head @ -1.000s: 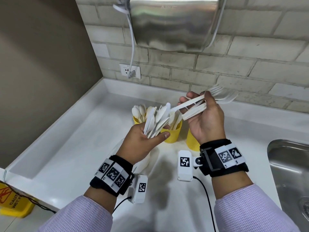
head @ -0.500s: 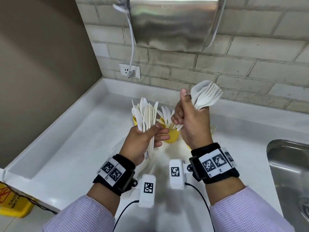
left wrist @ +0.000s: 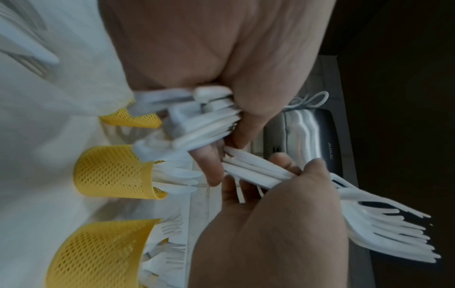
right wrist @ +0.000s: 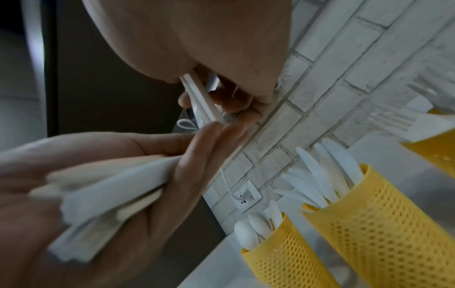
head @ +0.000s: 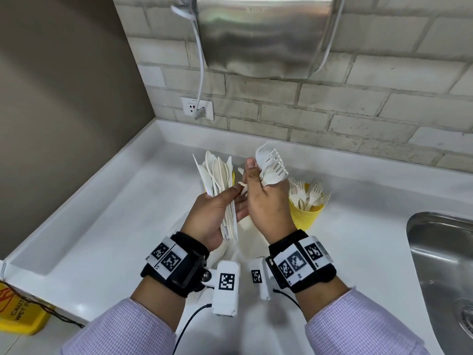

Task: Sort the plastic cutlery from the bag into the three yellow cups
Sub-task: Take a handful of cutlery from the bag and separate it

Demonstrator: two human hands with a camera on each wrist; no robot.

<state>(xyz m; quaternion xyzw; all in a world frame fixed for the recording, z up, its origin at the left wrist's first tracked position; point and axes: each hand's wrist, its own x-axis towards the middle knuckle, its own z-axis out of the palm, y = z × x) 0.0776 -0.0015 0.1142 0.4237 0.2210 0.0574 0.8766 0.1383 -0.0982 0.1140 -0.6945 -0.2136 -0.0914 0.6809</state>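
- Head view: I see my left hand clasping a bundle of white spoons, bowls up, over the white counter. My right hand grips a bunch of white forks, tines up and fanned. One yellow mesh cup, right of the hands, holds forks; the other cups are mostly hidden behind my hands. A steel sink is cut off at right.
- Left wrist view: fingers curl round the spoon handles. The right hand is closed on the fork stems. Three cups stand in a row; the middle cup holds blurred white pieces.
- Right wrist view: fingers pinch the fork stems; the tines are out of frame. The left palm cradles the blurred handles. The near cup holds spoons, the next cup knives, and the third cup is cut off.
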